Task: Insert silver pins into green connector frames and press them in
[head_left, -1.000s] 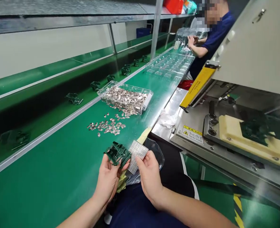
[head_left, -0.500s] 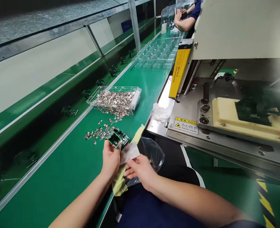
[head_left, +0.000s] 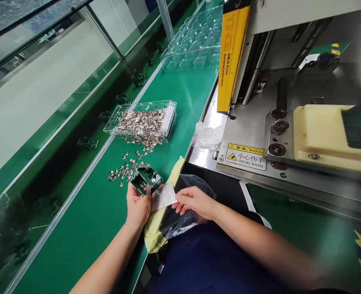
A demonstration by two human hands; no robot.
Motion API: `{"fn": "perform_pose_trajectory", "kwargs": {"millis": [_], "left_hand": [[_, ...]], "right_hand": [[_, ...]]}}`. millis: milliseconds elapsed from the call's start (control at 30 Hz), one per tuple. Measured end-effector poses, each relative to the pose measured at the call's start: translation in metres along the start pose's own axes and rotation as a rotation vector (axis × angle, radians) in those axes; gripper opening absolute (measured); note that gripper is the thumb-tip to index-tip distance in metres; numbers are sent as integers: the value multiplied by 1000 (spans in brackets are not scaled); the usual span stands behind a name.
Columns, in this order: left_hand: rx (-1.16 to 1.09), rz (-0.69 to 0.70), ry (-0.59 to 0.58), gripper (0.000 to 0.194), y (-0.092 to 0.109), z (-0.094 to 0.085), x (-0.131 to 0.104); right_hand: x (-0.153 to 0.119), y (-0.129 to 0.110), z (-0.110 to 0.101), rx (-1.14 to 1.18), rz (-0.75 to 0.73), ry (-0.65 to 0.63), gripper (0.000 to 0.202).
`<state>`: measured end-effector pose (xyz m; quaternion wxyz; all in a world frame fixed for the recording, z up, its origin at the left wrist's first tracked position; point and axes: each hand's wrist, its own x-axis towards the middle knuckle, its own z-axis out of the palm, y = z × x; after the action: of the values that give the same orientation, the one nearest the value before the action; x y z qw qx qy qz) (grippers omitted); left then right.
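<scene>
My left hand (head_left: 138,209) is closed round a dark green plastic housing (head_left: 146,180) with an open cavity facing up. A silver-white sheet with fine ribbed rows (head_left: 162,197) sticks out to the right of that hand, against the housing's lower side. My right hand (head_left: 195,201) pinches the sheet's right edge between thumb and forefinger, its other fingers curled below. Just beyond the housing, small loose metal pieces (head_left: 119,173) lie scattered on the green work surface (head_left: 107,220). A clear plastic box (head_left: 169,118) heaped with similar metal pieces (head_left: 143,122) stands behind them.
A yellow cloth or strip (head_left: 156,228) and a clear plastic bag (head_left: 186,216) hang at the bench edge. At right stands a machine with a yellow sensor bar (head_left: 233,57), warning label (head_left: 246,156) and cream fixture (head_left: 317,130). Clear trays (head_left: 195,41) lie farther back; dark housings (head_left: 87,143) line the left channel.
My view has tilted down and turned, so the co-worker's arms have left the picture. My right hand has shifted outward to the sheet's right edge. The left hand keeps hold of the housing.
</scene>
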<state>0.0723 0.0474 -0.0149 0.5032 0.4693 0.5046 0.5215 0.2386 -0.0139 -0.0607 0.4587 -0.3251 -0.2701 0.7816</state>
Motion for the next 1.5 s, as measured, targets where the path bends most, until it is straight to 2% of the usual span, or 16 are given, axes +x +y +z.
{"fn": "perform_pose_trajectory", "kwargs": {"millis": [133, 467, 733, 867, 967, 1033, 1100, 1233, 1367, 1500], "left_hand": [[-10, -14, 17, 36, 1, 2, 0], [-8, -35, -2, 36, -5, -4, 1], [-54, -18, -21, 36, -10, -6, 3], [-142, -30, -5, 37, -3, -1, 4], [-195, -45, 0, 38, 3, -2, 0], [-202, -36, 8, 38, 6, -4, -7], [-202, -27, 20, 38, 10, -5, -16], [-143, -23, 20, 39, 18, -2, -38], [-119, 26, -33, 34, 20, -1, -52], [-103, 77, -91, 28, 17, -4, -58]], "right_hand": [[5, 4, -5, -40, -11, -47, 44], [7, 9, -9, -217, -60, 5, 43], [10, 27, -24, -652, -94, 253, 13], [5, 17, -23, -874, -151, 353, 26], [-9, 2, -21, -994, -195, 399, 16], [-21, -13, -16, -1015, -244, 440, 11], [-31, -30, -5, -986, -319, 456, 15], [-35, -53, 29, -870, -514, 381, 14], [-22, -51, 59, -794, -599, 402, 6], [-11, -39, 77, -850, -618, 422, 4]]}}
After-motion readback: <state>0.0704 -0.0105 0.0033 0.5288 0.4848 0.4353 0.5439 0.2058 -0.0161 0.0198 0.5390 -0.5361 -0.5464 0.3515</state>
